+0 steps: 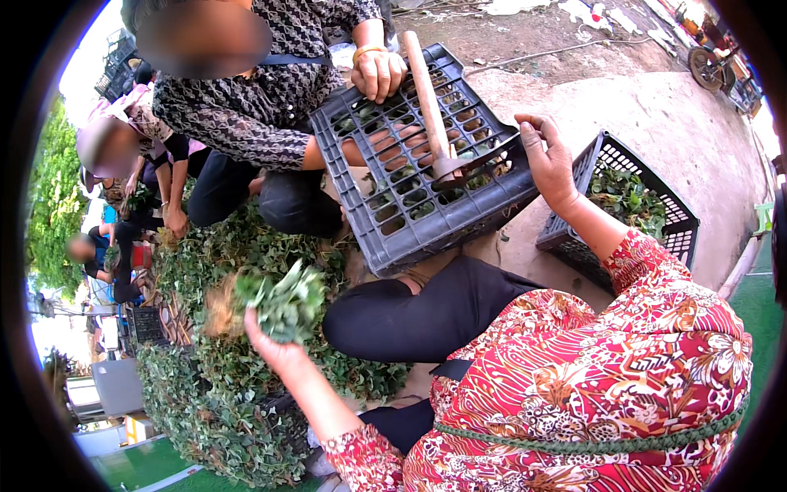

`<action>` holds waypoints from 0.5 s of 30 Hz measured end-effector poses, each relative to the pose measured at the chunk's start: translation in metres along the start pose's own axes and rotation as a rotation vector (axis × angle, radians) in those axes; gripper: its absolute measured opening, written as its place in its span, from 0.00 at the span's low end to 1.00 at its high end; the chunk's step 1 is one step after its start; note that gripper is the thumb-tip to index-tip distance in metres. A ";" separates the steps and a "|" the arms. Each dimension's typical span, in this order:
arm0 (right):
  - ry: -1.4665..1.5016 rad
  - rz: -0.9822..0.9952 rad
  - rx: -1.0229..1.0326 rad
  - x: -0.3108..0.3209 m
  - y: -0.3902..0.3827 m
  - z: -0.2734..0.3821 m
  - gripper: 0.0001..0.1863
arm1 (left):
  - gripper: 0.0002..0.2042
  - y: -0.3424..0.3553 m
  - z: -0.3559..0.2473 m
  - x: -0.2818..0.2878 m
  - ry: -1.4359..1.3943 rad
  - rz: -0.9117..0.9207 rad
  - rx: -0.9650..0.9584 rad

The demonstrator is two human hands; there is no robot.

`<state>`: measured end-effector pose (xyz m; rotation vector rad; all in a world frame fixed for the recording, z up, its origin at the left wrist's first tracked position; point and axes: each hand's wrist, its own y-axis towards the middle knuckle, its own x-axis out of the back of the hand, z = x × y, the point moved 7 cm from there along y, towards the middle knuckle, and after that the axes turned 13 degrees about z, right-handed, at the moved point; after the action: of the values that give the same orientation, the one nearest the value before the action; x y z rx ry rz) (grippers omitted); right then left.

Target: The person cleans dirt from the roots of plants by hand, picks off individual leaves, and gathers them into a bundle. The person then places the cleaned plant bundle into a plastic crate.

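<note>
My left hand point(275, 348) is closed round a bunch of leafy green seedlings point(291, 303), their brown roots pointing left, held above a large heap of similar plants point(246, 369). Beside the right edge of an upturned black plastic crate point(393, 250) is my right hand point(551, 164), raised with fingers apart and nothing visible in it. Across the crate's grid lies a wooden-handled tool point(430, 98) with a metal head and a dark blade. Whether my right fingers touch the crate or blade, I cannot tell.
Opposite me a person rests one hand point(379, 74) on the crate; their other hand point(393, 148) shows at the grid. A second black crate point(680, 221) holding leafy plants point(631, 197) stands at my right. More people work at the far left. A wheeled vehicle point(709, 70) stands far right.
</note>
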<state>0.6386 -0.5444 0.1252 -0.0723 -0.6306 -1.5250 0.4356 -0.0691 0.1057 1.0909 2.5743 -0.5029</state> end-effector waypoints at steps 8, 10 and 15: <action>-0.145 0.052 0.104 -0.010 0.004 0.018 0.08 | 0.17 0.033 0.130 -0.087 -0.131 0.313 0.528; -0.185 0.066 0.106 -0.011 0.005 0.019 0.08 | 0.17 0.036 0.144 -0.103 -0.205 0.449 0.579; -0.226 0.127 0.074 -0.013 0.004 0.019 0.08 | 0.22 0.011 0.181 -0.155 -0.489 0.652 0.719</action>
<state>0.6369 -0.5243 0.1366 -0.2266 -0.8454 -1.3797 0.5718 -0.2365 0.0044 1.6605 1.5009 -1.3483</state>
